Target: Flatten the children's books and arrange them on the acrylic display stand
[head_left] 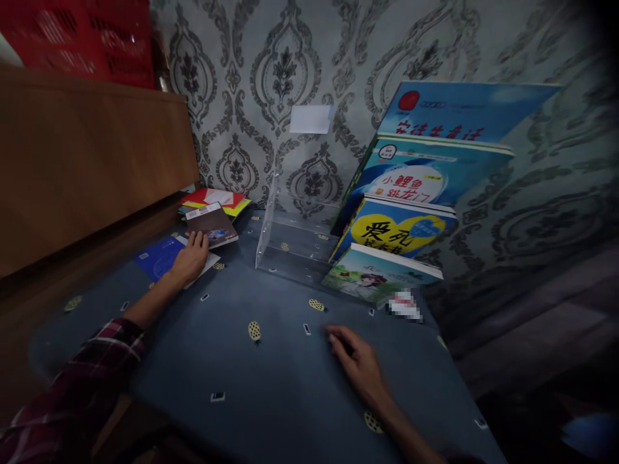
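Note:
My left hand (191, 259) is at the far left of the table, its fingers closed over the near corner of a dark brown book (211, 223). Under that hand lie a blue booklet (158, 259) and a white sheet edge. Beneath and behind the brown book are red and yellow books (238, 205). My right hand (356, 362) hovers over or rests on the front of the table, fingers loosely bent and apart, holding nothing. A clear stepped book rack (269, 240) stands at the back; books fill its right side, among them a green picture book (355, 274) lowest in front.
The table (271, 412) has a dark blue cover with pineapple prints. Patterned wallpaper (232, 116) rises behind the rack. A wooden cabinet (91, 167) borders the left, with a red basket (82, 38) on top. A pixelated patch covers the rack's front right corner.

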`<state>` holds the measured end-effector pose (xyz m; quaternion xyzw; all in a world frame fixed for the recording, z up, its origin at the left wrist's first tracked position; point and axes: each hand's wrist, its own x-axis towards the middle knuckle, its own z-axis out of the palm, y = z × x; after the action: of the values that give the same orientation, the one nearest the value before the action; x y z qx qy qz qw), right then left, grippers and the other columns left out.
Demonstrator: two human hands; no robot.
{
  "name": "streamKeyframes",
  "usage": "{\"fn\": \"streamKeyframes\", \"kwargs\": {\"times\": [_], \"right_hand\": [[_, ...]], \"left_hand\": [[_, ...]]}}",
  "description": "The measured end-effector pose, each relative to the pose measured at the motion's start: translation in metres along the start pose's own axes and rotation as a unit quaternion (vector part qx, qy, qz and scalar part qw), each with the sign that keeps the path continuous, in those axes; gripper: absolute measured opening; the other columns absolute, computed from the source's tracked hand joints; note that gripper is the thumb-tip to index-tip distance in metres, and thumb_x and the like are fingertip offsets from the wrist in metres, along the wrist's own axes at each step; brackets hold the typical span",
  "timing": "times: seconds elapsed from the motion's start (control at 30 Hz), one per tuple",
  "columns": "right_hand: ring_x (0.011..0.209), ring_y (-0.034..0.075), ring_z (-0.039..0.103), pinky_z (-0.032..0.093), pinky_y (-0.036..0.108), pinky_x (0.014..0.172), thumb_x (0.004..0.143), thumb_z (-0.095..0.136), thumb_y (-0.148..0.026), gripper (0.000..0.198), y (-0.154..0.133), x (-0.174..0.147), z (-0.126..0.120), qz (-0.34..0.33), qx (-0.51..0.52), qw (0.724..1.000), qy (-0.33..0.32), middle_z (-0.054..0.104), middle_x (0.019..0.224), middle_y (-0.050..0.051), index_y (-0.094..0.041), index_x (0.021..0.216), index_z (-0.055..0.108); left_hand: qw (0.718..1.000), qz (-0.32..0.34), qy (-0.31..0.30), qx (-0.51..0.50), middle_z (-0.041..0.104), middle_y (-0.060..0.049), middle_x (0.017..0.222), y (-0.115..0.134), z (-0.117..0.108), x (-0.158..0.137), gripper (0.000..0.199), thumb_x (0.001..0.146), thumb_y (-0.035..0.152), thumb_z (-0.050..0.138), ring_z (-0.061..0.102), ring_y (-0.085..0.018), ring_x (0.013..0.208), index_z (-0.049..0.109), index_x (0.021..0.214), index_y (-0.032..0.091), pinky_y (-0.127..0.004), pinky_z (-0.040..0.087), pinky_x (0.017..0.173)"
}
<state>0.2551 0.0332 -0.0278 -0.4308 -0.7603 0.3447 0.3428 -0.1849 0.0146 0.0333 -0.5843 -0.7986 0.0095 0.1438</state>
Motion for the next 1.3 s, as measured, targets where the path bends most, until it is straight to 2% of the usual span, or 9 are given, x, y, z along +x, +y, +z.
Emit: {"fn": "streamKeyframes", "kwargs": {"times": [0.1,0.3,0.47,0.6,0.7,0.83,1.0,1.13,1.3], "right_hand": [[0.075,0.026,0.070,0.057,0.036,0.065,0.090,0.056,-0.052,0.036,0.000,0.000,0.001,0.001,0.000,1.000,-0.004,0.077,0.089,0.010,-0.022,0.092,0.075],[0.069,0.025,0.068,0.055,0.035,0.064,0.090,0.056,-0.052,0.035,-0.001,0.001,0.001,-0.009,0.000,1.000,-0.004,0.075,0.084,0.009,-0.022,0.093,0.075],[0.069,0.022,0.066,0.054,0.034,0.067,0.091,0.054,-0.045,0.031,-0.004,0.000,0.001,-0.020,-0.015,1.000,-0.008,0.075,0.084,0.007,-0.021,0.095,0.075],[0.070,0.021,0.065,0.052,0.031,0.066,0.092,0.052,-0.037,0.029,-0.004,-0.001,0.003,-0.026,-0.018,0.999,-0.010,0.073,0.082,0.006,-0.020,0.097,0.074],[0.070,0.019,0.065,0.051,0.030,0.065,0.092,0.051,-0.032,0.025,-0.003,-0.002,0.004,-0.028,-0.018,0.999,-0.010,0.073,0.086,0.006,-0.020,0.096,0.073],[0.071,0.018,0.064,0.049,0.028,0.064,0.092,0.051,-0.026,0.023,-0.003,-0.003,0.004,-0.034,-0.023,0.999,-0.007,0.072,0.087,0.005,-0.021,0.098,0.073],[0.070,0.017,0.063,0.048,0.027,0.064,0.092,0.052,-0.024,0.021,0.000,-0.004,0.004,-0.048,-0.030,0.998,-0.001,0.070,0.083,0.004,-0.021,0.097,0.073],[0.070,0.017,0.063,0.048,0.027,0.063,0.092,0.052,-0.026,0.023,0.002,-0.003,0.005,-0.049,-0.031,0.998,0.001,0.071,0.084,0.005,-0.020,0.098,0.073],[0.070,0.018,0.064,0.050,0.029,0.063,0.093,0.051,-0.031,0.025,0.004,-0.002,0.004,-0.044,-0.026,0.999,-0.002,0.073,0.086,0.005,-0.021,0.097,0.073]], "left_hand": [[1.000,-0.009,-0.016,-0.011,0.038,-0.026,0.161,0.004,0.005,-0.016,0.056,0.096,0.006,0.027,0.032,-0.038,0.152,0.041,0.151,0.002,-0.052,0.047,0.111],[1.000,-0.016,-0.022,-0.010,0.039,-0.026,0.160,0.002,0.013,-0.036,0.055,0.097,0.008,0.030,0.037,-0.036,0.150,0.044,0.150,0.004,-0.052,0.042,0.116],[0.999,-0.022,-0.032,-0.017,0.042,-0.024,0.159,-0.002,0.016,-0.044,0.054,0.097,0.010,0.032,0.047,-0.035,0.144,0.044,0.150,0.005,-0.049,0.044,0.114],[0.999,-0.017,-0.040,-0.023,0.043,-0.024,0.158,-0.006,0.015,-0.049,0.054,0.096,0.011,0.035,0.043,-0.038,0.146,0.046,0.148,0.003,-0.049,0.047,0.110],[0.999,-0.007,-0.032,-0.032,0.047,-0.024,0.156,-0.007,0.014,-0.052,0.053,0.094,0.009,0.037,0.042,-0.039,0.146,0.050,0.145,0.004,-0.050,0.049,0.109],[0.999,0.012,-0.017,-0.047,0.050,-0.025,0.152,-0.003,0.004,-0.054,0.048,0.100,0.014,0.033,0.046,-0.041,0.143,0.050,0.143,0.002,-0.058,0.052,0.104],[0.997,-0.020,-0.040,-0.059,0.047,-0.024,0.156,0.004,-0.009,-0.057,0.049,0.100,0.012,0.034,0.044,-0.041,0.144,0.047,0.146,0.003,-0.057,0.055,0.100],[0.998,0.014,-0.012,-0.066,0.051,-0.024,0.153,0.001,-0.007,-0.061,0.053,0.095,0.005,0.031,0.046,-0.041,0.143,0.048,0.146,0.002,-0.059,0.054,0.100],[0.998,0.050,-0.004,-0.041,0.052,-0.019,0.154,0.002,-0.002,-0.067,0.056,0.097,0.007,0.027,0.044,-0.037,0.145,0.048,0.150,0.008,-0.052,0.051,0.107]]}}
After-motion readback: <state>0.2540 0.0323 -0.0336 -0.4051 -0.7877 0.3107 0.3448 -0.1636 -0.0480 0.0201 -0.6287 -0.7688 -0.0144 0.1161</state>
